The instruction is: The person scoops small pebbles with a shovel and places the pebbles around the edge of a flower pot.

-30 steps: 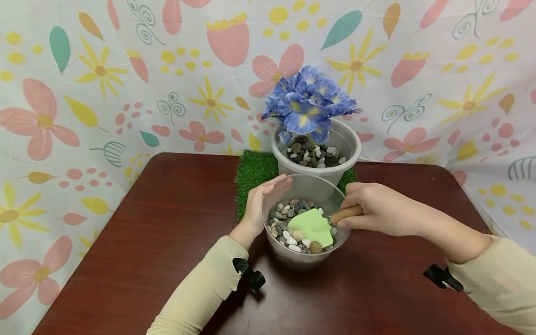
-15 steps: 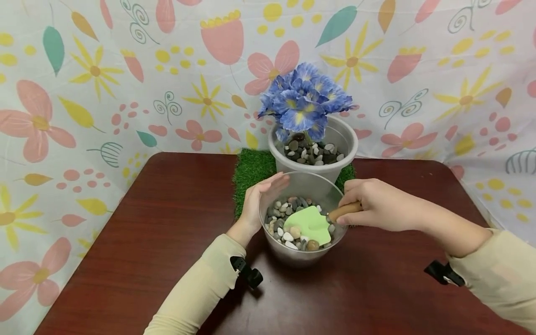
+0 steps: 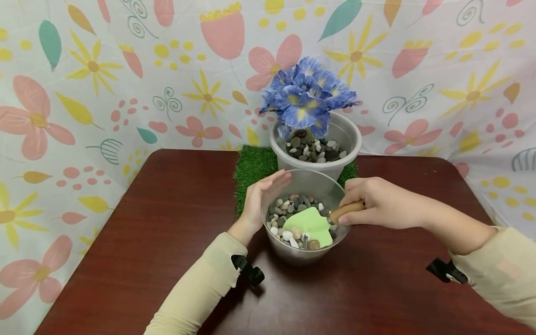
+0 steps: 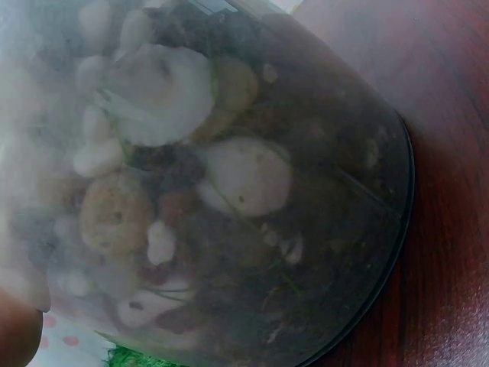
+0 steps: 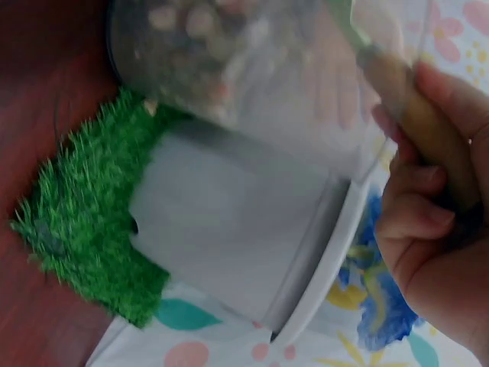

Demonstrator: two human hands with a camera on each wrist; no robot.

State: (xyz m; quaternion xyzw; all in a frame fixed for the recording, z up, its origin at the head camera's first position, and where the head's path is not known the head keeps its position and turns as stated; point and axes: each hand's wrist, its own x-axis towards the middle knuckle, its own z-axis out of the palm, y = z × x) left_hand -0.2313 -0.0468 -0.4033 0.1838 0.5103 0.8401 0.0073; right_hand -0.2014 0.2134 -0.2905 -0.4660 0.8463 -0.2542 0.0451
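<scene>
Head view: right hand (image 3: 374, 204) grips a trowel (image 3: 307, 225) by its wooden handle, green blade down on the stones (image 3: 285, 236) inside a clear bowl (image 3: 289, 255). A few stones overlap the blade's near edge; can't tell how many sit on it. Left hand (image 3: 254, 204) lies along the bowl's left side, fingers fairly straight, touching w/o wrapping. Behind: gray pot (image 3: 346, 129) w/ blue flowers (image 3: 307, 97), on a grass mat (image 3: 255, 170). Main risk, imo: only one side's braced, so a hard push away from that palm could slide the bowl on the smooth table (image 3: 188, 209), & prying on the rim might tip it.

Left wrist view: stones thru cloudy plastic, one fingertip at the edge; rest of hand's out of frame.

Right wrist view: blurry, but fingers curl round the handle. Bowl's v. close to pot; can't tell if touching. A tilted blade would prob. shed stones; a wide swing could knock the flowers.
</scene>
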